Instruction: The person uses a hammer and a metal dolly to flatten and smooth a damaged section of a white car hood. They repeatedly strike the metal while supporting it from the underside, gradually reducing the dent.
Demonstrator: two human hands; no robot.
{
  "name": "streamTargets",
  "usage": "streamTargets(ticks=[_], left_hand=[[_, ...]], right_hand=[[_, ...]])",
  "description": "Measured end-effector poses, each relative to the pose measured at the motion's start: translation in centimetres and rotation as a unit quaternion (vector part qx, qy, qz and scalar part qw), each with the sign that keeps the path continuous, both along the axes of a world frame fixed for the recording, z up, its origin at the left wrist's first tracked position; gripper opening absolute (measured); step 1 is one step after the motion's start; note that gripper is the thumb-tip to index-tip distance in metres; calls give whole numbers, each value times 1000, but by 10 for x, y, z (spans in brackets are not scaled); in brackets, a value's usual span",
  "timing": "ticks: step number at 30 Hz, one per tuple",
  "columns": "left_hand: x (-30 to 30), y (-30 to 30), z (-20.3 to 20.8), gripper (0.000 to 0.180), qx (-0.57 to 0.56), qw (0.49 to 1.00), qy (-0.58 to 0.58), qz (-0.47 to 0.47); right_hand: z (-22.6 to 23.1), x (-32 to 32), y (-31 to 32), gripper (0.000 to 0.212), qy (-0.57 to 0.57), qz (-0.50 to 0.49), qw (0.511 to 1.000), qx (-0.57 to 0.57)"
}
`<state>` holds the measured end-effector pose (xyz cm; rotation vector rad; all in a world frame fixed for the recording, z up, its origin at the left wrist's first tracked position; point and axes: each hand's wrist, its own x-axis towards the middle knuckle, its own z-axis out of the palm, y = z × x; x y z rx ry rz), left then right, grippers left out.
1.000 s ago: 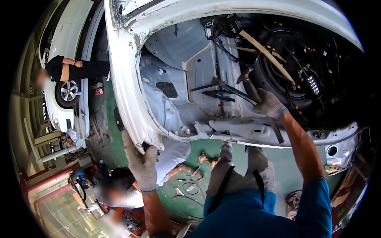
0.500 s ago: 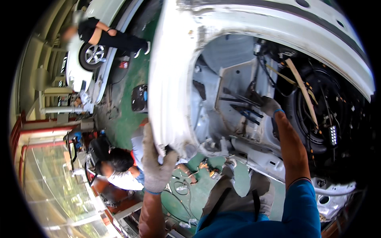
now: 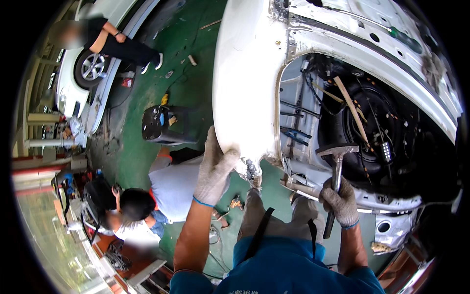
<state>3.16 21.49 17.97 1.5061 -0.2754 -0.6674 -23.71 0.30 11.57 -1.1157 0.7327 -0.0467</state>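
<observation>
At four o'clock from the middle of the view, the right hand (image 3: 340,200) has its fingers wrapped round the handle of a hammer (image 3: 337,170), its head uppermost. At seven, the left hand (image 3: 215,169) lies against the near corner of the white car panel (image 3: 249,83); I cannot tell whether the fingers grip it. Toward three, the car's open hollow (image 3: 290,89) contains a wooden stick (image 3: 351,109) and blue-handled pliers (image 3: 296,136).

Left hand (image 3: 214,170) on car panel (image 3: 249,83), hammer (image 3: 337,166) in right hand (image 3: 343,202) farther right
</observation>
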Motion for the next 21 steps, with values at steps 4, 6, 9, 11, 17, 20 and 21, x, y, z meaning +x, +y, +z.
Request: streamTargets(ticks=[4,6,9,11,17,20,21], left_hand=[[7,8,-21,92,-95,994,50,-27],[7,11,-13,96,-91,991,67,-68],[9,27,-15,92,-92,987,73,-108],[20,44,-20,91,-94,982,101,-126],[44,43,-17,64,-77,964,198,-160],[40,31,-25,63,-83,960,213,-164],[38,31,-24,64,-91,960,210,-162]], right_hand=[[37,8,67,28,47,-45,998,28],[49,14,99,27,69,-81,994,17],[75,22,133,29,75,-108,991,7],[100,25,147,32,49,-130,990,-18],[110,10,188,41,6,-200,976,-91],[101,11,209,46,70,-211,973,-64],[97,12,214,44,79,-206,974,-59]])
